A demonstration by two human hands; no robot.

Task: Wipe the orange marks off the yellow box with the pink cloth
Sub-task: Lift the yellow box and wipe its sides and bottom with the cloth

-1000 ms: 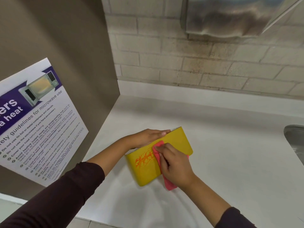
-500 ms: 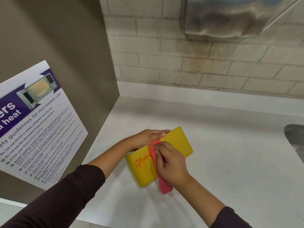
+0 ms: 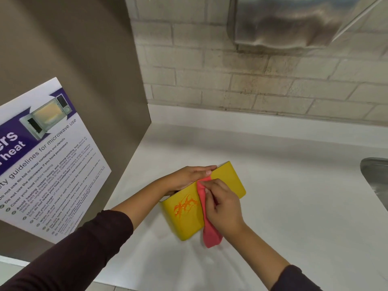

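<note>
1. The yellow box [image 3: 230,182] stands on the white bench [image 3: 294,202] with its marked face toward the person, which leaves the orange marks [image 3: 184,205] within reach.
2. The left hand [image 3: 189,177] lies along the top rim with fingers straight and flat, grasping nothing. Its purpose is probably to brace the box against wiping force.
3. The right hand [image 3: 222,208], fingers curled, pinches the pink cloth [image 3: 211,235] against the face, just right of the marks.
4. The marks show bright, so wiping is judged barely begun.

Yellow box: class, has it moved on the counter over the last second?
No. The yellow box keeps the same spot against the sink edge at the right, steadied by the left hand.
</note>
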